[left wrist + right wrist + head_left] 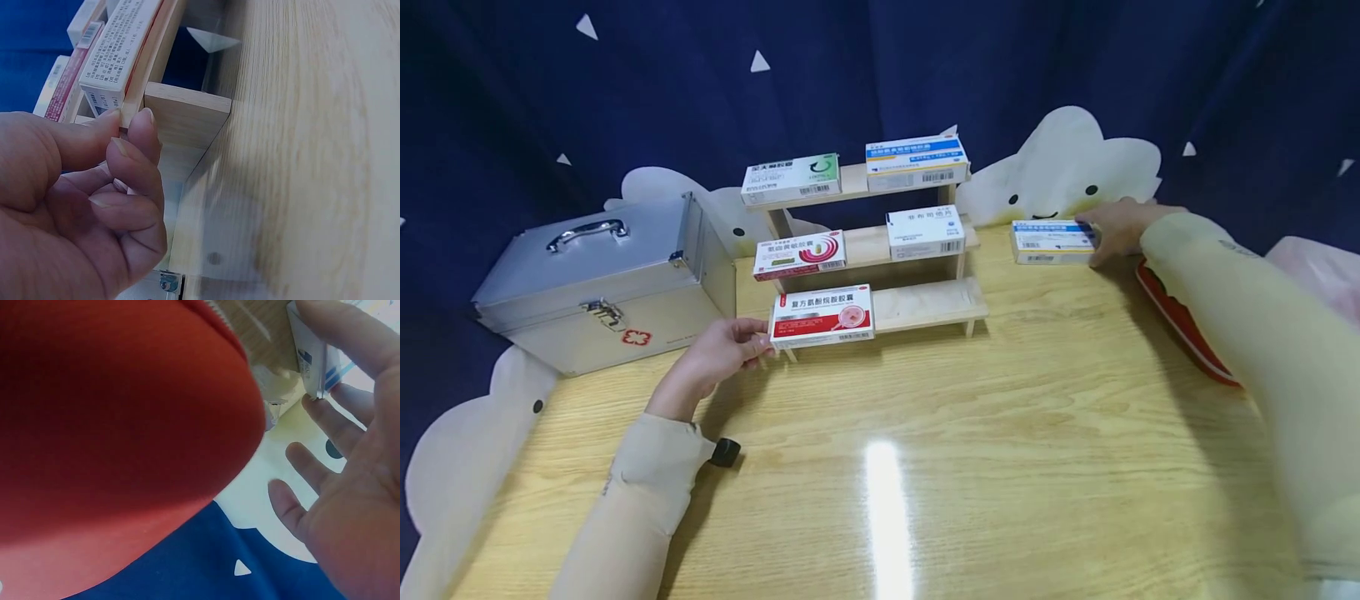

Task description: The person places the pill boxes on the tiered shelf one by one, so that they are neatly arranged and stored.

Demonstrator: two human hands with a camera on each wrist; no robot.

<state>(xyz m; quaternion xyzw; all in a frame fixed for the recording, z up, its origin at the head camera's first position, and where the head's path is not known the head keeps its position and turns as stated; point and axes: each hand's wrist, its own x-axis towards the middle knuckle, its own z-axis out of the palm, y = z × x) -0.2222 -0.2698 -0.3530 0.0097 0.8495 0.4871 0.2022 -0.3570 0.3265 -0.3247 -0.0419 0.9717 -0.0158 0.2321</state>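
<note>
At the right, my right hand (pixel 1120 232) grips the near end of a white and blue medicine box (pixel 1048 243) on the table; in the right wrist view thumb and fingers lie on opposite sides of the box (pixel 310 353). My left hand (pixel 722 354) is at the left end of a three-tier wooden shelf (pixel 925 305). The left wrist view shows its thumb and index finger pinching the bottom board's end (pixel 187 100), just below a red and white medicine box (pixel 822 317). Whether the thumb also touches that box I cannot tell.
More boxes stand on the shelf: green-white (pixel 792 179) and blue-white (pixel 917 162) on top, dark red-white (pixel 800 254) and white (pixel 925 232) in the middle. A silver case (pixel 602 283) is at left. A red zipped pouch (pixel 125 425) lies beside my right forearm.
</note>
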